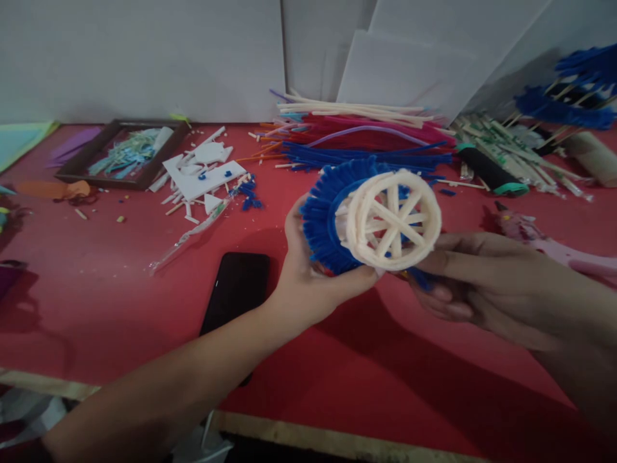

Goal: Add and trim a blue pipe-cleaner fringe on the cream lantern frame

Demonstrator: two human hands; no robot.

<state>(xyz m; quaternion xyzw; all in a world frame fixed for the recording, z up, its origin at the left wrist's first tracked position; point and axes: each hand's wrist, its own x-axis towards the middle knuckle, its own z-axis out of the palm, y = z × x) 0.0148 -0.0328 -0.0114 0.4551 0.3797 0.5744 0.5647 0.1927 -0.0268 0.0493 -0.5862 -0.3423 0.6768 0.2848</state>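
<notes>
A craft piece made of pipe cleaners (332, 225) is held up over the table, with a blue fringed ring at its back. Its front is a cream spoked wheel (396, 220) facing me. My left hand (313, 276) is closed around the blue part from the left, its thumb under the wheel. At the lower right of the wheel, my right hand (463, 276) has its fingers closed on a short blue pipe cleaner (420, 279). The wheel partly hides those fingertips, so whether that bit is attached to the piece cannot be seen.
A black phone (236, 289) lies left of my hands on the red table (120, 308). Bundled pipe cleaners (366, 138) lie behind, near white scraps (207, 177) and a brown frame (72, 167). At right are a pink glue gun (569, 254) and wrapped sticks (511, 151).
</notes>
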